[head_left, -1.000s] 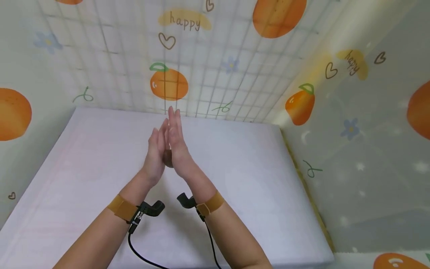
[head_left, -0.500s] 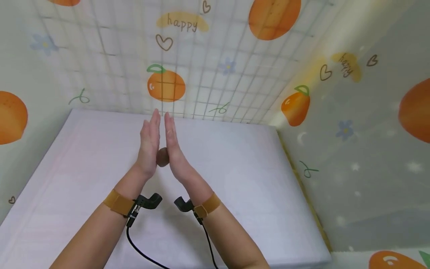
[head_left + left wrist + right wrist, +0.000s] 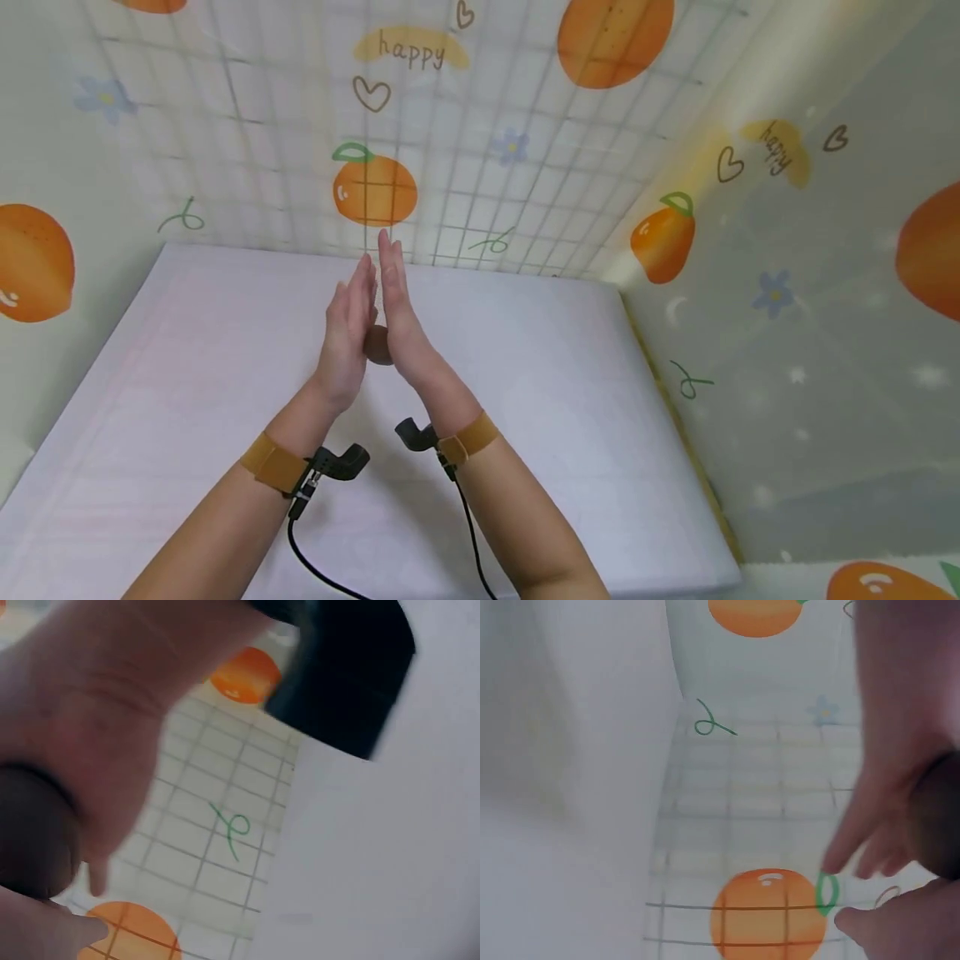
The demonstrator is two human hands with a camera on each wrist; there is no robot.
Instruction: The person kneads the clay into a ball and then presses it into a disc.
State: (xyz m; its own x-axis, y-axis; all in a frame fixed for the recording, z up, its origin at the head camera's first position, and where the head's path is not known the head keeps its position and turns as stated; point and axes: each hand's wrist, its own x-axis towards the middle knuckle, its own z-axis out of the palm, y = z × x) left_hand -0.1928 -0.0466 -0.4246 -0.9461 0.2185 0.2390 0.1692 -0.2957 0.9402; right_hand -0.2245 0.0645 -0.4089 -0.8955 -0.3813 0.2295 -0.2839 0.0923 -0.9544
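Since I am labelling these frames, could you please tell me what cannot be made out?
- Brown round ball: head view, sides hidden by left hand and right hand; left wrist view, cut off by left edge.
- Its material: both wrist views, too dark and blurred.
- Thin black cables: head view, far ends cut off by bottom edge.

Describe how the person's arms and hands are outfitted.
The left hand and right hand are ungloved, and no sleeves show on the visible forearms. Each wrist wears a plain brown band carrying a black, angled camera housing. A thin black cable runs from each housing. No lettering is legible on them.
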